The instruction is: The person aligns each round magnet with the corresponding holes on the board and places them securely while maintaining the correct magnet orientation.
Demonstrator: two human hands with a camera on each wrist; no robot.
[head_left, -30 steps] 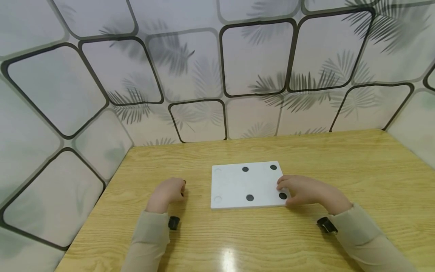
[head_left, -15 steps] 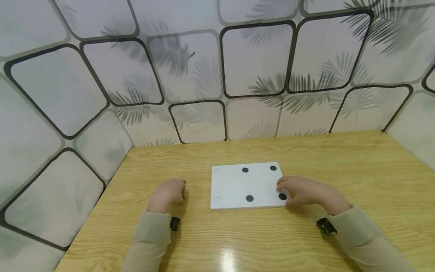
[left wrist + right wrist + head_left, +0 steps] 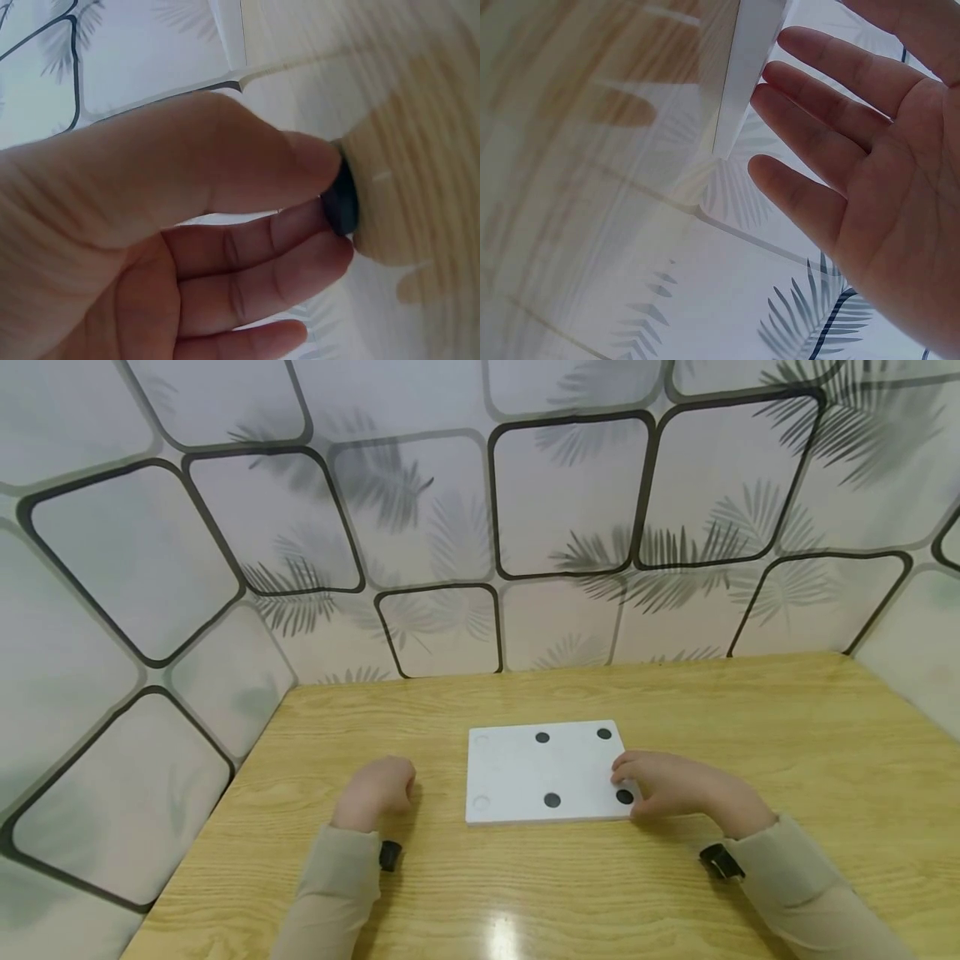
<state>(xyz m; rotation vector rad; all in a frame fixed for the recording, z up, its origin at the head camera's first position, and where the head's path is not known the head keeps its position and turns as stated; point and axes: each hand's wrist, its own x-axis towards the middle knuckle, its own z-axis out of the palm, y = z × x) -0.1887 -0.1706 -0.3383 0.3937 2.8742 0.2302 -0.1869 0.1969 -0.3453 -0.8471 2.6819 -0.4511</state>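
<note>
A white board [image 3: 517, 772] lies flat on the wooden table [image 3: 750, 718]. Black discs sit in several of its round recesses, two along the far edge [image 3: 542, 737] and two along the near edge [image 3: 552, 800]; the two recesses at its left end [image 3: 481, 802] hold nothing. My left hand [image 3: 403, 783] rests curled on the table left of the board. In the left wrist view the left hand [image 3: 319, 202] pinches a black disc [image 3: 342, 202] between thumb and fingers. My right hand [image 3: 626, 781] lies on the board's right end, fingers straight [image 3: 832, 82] beside the board's edge [image 3: 746, 75].
Patterned wall panels [image 3: 450, 527] close in the table at the back and on the left and right. Bare wood lies behind the board and out to its right [image 3: 825, 752]. A black wrist strap [image 3: 388, 855] shows on each sleeve.
My left hand has shifted slightly toward the board and turned, so the disc at its fingertips no longer shows from the head. The right hand and board have stayed put.
</note>
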